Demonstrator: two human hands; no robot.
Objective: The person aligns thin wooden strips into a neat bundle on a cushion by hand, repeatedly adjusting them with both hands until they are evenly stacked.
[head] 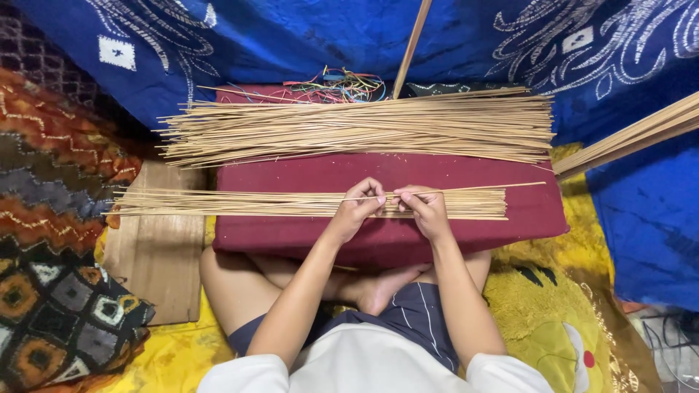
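My left hand (357, 209) and my right hand (424, 207) rest side by side on a dark red cushion (306, 233). Together they pinch one thin bamboo stick (480, 188) that runs out to the right, slightly raised. Under my hands lies a flat row of thin sticks (218, 204) that reaches past the cushion's left edge. A larger, looser pile of the same sticks (349, 127) lies across the far side of the cushion.
A tangle of coloured threads (338, 87) sits behind the big pile. One thicker stick (410, 47) leans upward at the back. More sticks (633, 138) jut in from the right. A wooden board (156, 255) lies at the left, with blue patterned cloth (291, 36) behind and yellow fabric (539, 306) below.
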